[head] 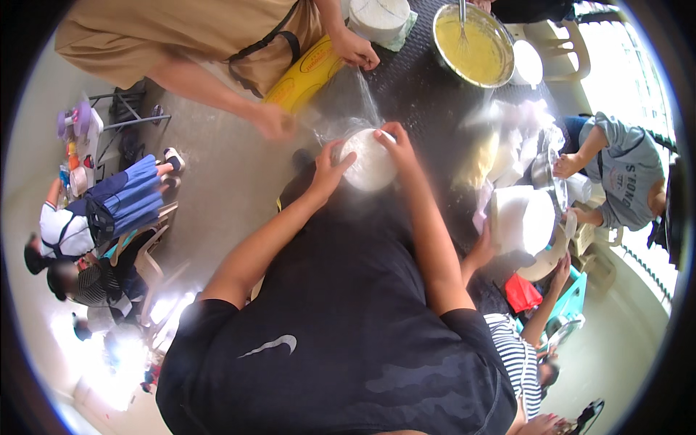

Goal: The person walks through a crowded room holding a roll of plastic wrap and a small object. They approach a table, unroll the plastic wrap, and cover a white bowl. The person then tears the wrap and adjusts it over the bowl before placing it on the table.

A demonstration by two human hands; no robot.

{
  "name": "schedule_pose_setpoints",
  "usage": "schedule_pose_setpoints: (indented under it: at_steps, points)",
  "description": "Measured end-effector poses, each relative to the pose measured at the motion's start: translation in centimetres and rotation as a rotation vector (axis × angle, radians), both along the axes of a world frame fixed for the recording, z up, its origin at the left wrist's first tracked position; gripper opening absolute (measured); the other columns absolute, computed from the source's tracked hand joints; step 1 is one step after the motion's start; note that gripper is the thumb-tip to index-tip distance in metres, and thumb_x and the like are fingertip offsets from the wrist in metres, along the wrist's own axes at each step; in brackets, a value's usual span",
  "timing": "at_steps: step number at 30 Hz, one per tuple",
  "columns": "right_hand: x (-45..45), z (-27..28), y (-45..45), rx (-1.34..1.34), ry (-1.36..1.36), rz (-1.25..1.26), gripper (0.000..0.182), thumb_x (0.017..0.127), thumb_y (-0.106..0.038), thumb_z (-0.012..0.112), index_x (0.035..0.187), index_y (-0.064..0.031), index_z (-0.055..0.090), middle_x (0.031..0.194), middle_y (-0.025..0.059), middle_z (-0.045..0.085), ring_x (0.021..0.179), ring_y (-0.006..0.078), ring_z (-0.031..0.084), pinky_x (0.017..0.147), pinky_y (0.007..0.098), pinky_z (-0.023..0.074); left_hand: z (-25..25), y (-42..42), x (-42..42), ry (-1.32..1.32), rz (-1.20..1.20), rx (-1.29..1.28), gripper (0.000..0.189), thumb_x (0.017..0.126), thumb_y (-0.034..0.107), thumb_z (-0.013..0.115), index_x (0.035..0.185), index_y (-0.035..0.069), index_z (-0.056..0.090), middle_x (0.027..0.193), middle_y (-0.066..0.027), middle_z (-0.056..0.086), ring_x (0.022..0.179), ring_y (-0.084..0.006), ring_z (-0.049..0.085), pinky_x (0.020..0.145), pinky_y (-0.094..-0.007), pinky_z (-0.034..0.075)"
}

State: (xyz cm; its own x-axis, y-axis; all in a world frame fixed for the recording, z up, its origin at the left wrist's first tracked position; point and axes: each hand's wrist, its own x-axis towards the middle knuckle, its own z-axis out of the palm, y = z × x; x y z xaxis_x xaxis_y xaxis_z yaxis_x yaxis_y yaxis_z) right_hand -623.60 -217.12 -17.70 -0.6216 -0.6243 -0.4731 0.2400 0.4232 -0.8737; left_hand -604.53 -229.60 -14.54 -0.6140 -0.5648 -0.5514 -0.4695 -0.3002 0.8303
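My left hand and my right hand hold a white round block, perhaps a foam cake form, from its two sides. My thumbs press on its upper face. It is close in front of my body, by the edge of the dark textured table. Clear plastic film runs from the far side of the block up to a co-worker's hand. That co-worker's other hand is blurred, to the left of the block.
A yellow printed roll or box lies against the co-worker. Beyond are another white round block on a green cloth and a steel bowl of yellow mixture with a whisk. At right, people handle a large white round block.
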Motion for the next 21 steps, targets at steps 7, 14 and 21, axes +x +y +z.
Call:
schedule_pose_setpoints:
  at_steps: [7, 14, 21]
  points:
    - [4.6, 3.9, 1.2, -0.023, -0.135, -0.123, 0.044, 0.094, -0.044, 0.075, 0.116, -0.0090, 0.059, 0.108, 0.0057, 0.067, 0.101, 0.0146, 0.060, 0.090, 0.0299, 0.0464, 0.1, -1.6, 3.1, 0.104, -0.170, -0.062, 0.061, 0.097, 0.032, 0.076, 0.145, 0.007, 0.049, 0.128, -0.0108, 0.062, 0.112, -0.0157, 0.060, 0.094, -0.0312, 0.050]
    - [12.1, 6.4, -0.1, -0.027, -0.078, -0.322, 0.047, 0.097, -0.040, 0.074, 0.127, -0.0104, 0.053, 0.106, 0.0079, 0.066, 0.098, 0.0162, 0.061, 0.086, 0.0319, 0.0495, -0.1, -4.1, 7.4, 0.221, -0.208, 0.124, 0.059, 0.096, 0.034, 0.076, 0.141, 0.004, 0.052, 0.133, -0.0141, 0.060, 0.124, -0.0215, 0.055, 0.106, -0.0351, 0.044]
    - [15.9, 7.2, -1.2, -0.077, 0.020, -0.356, 0.070, 0.095, -0.034, 0.078, 0.148, -0.0136, 0.037, 0.108, 0.0152, 0.068, 0.093, 0.0198, 0.068, 0.079, 0.0351, 0.0551, 2.1, -4.8, 10.6, 0.199, -0.136, 0.274, 0.058, 0.095, 0.033, 0.076, 0.140, 0.004, 0.054, 0.132, -0.0121, 0.059, 0.124, -0.0215, 0.055, 0.105, -0.0347, 0.045]
